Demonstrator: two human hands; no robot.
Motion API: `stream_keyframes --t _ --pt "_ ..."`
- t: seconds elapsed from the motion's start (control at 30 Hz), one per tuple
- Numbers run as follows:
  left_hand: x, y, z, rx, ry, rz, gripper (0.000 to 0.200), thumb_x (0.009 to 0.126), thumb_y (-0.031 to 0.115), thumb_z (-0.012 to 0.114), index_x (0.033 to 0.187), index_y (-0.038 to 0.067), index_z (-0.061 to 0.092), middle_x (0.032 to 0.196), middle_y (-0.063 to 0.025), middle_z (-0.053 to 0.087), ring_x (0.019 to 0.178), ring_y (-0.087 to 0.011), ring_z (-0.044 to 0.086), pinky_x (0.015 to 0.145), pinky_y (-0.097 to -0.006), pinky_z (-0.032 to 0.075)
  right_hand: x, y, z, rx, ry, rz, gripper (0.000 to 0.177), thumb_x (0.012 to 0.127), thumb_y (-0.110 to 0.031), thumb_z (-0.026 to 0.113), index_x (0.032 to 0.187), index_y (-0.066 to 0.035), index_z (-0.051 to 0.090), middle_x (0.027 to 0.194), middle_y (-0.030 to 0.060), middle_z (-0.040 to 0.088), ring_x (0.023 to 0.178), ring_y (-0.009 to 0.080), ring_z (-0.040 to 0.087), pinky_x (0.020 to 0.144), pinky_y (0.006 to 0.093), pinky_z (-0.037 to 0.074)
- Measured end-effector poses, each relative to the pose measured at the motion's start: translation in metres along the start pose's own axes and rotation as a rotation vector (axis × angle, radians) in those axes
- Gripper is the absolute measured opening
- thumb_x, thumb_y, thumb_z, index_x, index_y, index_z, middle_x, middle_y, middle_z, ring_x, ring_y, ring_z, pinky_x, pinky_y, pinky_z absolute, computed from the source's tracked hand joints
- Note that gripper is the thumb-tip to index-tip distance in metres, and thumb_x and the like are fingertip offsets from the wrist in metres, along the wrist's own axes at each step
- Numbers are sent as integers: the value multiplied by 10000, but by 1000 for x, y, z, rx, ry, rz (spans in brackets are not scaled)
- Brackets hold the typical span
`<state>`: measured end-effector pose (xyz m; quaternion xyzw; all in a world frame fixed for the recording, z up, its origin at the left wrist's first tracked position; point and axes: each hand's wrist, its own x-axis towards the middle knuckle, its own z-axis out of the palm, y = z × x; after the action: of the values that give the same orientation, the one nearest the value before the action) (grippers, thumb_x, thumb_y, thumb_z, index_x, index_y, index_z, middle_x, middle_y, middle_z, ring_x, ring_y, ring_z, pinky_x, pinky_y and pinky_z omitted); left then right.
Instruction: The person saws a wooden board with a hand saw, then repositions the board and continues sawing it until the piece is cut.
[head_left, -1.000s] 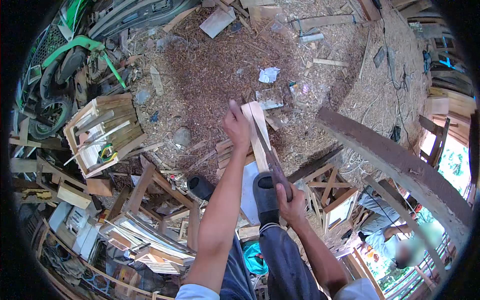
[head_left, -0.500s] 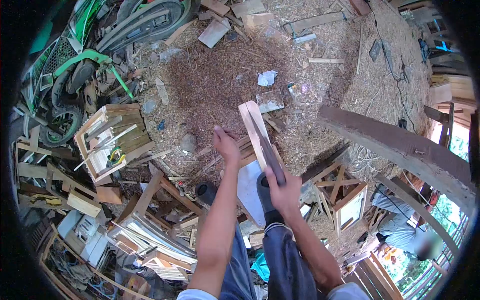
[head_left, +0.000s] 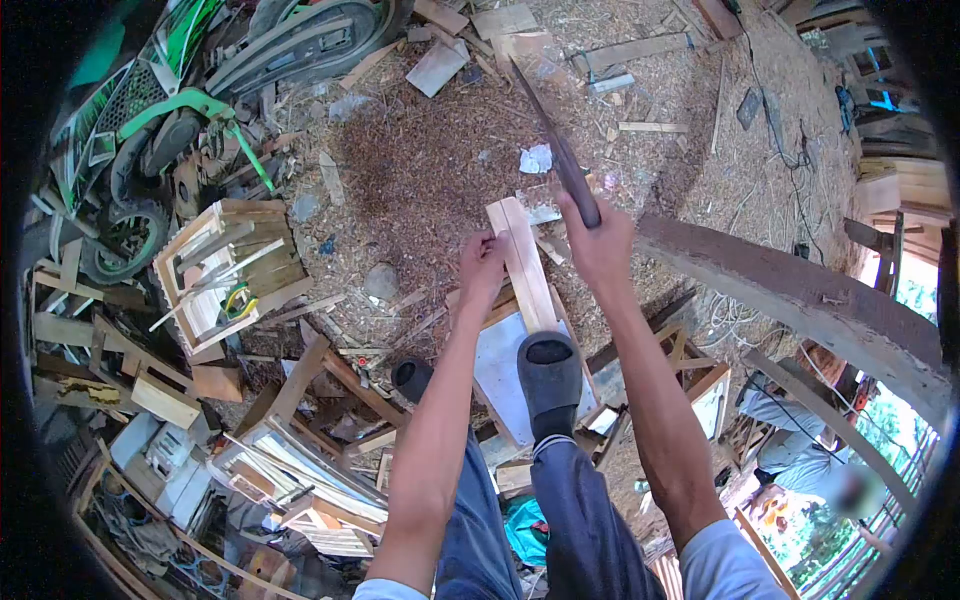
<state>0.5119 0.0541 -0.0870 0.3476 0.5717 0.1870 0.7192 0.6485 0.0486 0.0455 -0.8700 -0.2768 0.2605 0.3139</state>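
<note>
My right hand (head_left: 603,248) grips a long dark tapering blade (head_left: 556,140) by its thick brown handle end, raised above the ground and pointing away from me. Below it, a pale wooden board (head_left: 524,262) with a dark line along its length slants away from my feet. My right shoe (head_left: 550,375) covers the board's near end. Curled fingers of my left hand (head_left: 483,265) are at the board's left edge, toward its far end; what they hold, if anything, is hidden. A white-topped wooden piece (head_left: 500,368) lies beneath the board.
A wooden frame box (head_left: 235,275) holding yellow-handled pliers stands at left, near a green motorbike (head_left: 180,105). A thick beam (head_left: 790,290) crosses the right side. Sawdust and offcuts cover the ground (head_left: 420,160). Another person (head_left: 795,440) sits at lower right.
My right hand has lifted the blade off the board and moved it up and right. My left hand has moved right to the board's edge, its fingers curling.
</note>
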Motion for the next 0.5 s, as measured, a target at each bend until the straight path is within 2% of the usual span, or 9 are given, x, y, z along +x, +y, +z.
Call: stream_keyframes --t 0.07,0.1,0.13,0.17,0.2,0.33,0.43,0.47,0.5 --pt "15 -23 -2 123 28 20 289 902 282 592 1017 17 582 791 -24 579 727 -97 534 638 -252 449 -22 30 8 29 13 129 369 836 -303 659 681 27 602 458 80 446 419 137 398 439 345 350" --pt "20 -32 -3 186 40 35 292 898 281 597 1010 12 588 785 -23 577 722 -94 527 631 -250 444 -26 50 15 20 37 93 372 836 -308 661 679 24 602 459 74 452 417 135 407 440 342 354" --pt "1 -9 -1 -37 -40 -36 328 891 311 603 974 -7 601 801 -34 589 717 -107 524 632 -267 436 -35 68 21 9 63 69 374 835 -312 662 676 21 603 459 68 459 416 132 415 441 340 359" --pt "0 -11 0 -20 -41 -37 332 890 311 605 974 -10 600 805 -38 592 715 -110 523 631 -274 435 -42 85 23 -2 94 40 377 834 -317 663 674 19 603 459 62 465 414 129 424 441 338 363" --pt "4 -13 1 -4 -41 -36 336 888 311 606 974 -14 599 809 -43 595 713 -113 523 631 -281 433 -50 81 16 -81 60 42 364 833 -323 665 666 -4 610 474 33 487 426 109 449 446 324 376" --pt "2 -2 -4 172 -105 28 342 886 287 611 1023 -26 582 849 -66 618 753 -129 556 674 -286 448 -85 61 1 134 28 159 362 841 -332 663 658 -25 611 490 -4 502 447 82 461 444 283 381" --pt "-17 22 -16 251 -139 252 388 863 337 638 1070 11 599 971 -82 640 856 -147 602 727 -278 479 -114 44 -15 222 -84 243 355 851 -336 657 690 -21 616 506 -11 509 462 71 475 444 253 381" --pt "-9 13 -24 238 -194 312 407 867 281 637 1143 -8 558 1048 -128 631 937 -186 610 789 -301 488 -124 42 -23 250 -124 267 352 854 -335 656 707 -17 619 516 -11 514 466 69 480 444 244 381" --pt "-6 9 -31 190 -130 284 375 867 236 633 1137 -12 555 1032 -123 635 912 -177 611 778 -300 490 -134 43 -29 274 -153 294 350 857 -335 654 725 -13 621 526 -12 519 469 66 486 443 236 382"
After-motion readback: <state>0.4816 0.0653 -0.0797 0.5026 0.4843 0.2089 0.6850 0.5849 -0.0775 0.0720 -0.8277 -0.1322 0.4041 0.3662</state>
